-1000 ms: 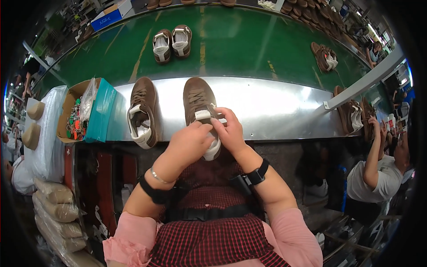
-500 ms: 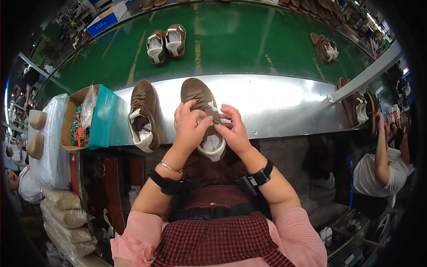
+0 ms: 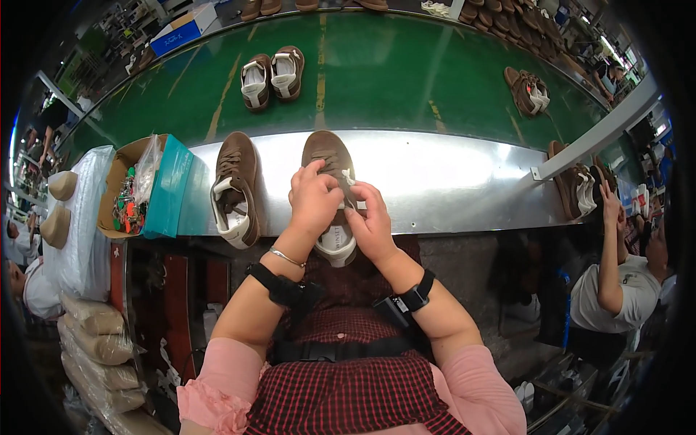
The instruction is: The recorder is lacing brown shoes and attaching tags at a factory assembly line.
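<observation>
- Left hand [image 3: 313,199]: bare, with a thin silver bangle at the wrist, toward 7 o'clock from the knuckles.
- Left forearm: a broad black strap band sits just below the bangle.
- Right hand [image 3: 373,225]: bare, no rings visible.
- Right wrist: a black band carrying a small dark square unit, at 5 o'clock from the hand.
- Sleeves: pink, pushed up, with a ruffled left cuff.
- Torso: red-and-black checked garment crossed by a black strap with a buckle.
</observation>
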Motion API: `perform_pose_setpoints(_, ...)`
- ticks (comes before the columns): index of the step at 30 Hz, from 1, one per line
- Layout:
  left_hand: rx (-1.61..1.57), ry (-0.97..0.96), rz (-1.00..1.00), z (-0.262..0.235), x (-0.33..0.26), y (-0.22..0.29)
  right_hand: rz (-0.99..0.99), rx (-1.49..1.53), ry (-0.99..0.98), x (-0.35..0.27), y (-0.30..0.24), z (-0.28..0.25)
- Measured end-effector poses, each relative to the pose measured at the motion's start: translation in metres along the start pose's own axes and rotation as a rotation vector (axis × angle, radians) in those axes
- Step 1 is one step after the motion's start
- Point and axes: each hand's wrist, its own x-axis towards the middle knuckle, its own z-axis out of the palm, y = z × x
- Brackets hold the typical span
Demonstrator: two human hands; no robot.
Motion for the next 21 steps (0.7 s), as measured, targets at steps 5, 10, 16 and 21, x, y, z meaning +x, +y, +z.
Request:
perform_pose_setpoints(5,0.279,-0.056,0.19,-0.007,-0.005,0.0,-0.02,0.021,0.026,0.002,-0.002,0.001)
perform_pose_setpoints(10,0.173,-0.035,0.284,-0.014,-0.008,-0.006,-0.003,0.055,0.031,0.003,-0.003,0.001)
perform_pose_setpoints(16,0.378,0.044,0.511,-0.037,-0.021,0.002,0.046,0.102,-0.001,0.006,-0.008,-0.003)
perform_pose_setpoints(21,0.156,0.187,0.664,-0.025,-0.018,-0.017,0.033,0.057,-0.012,0.001,-0.003,0.0)
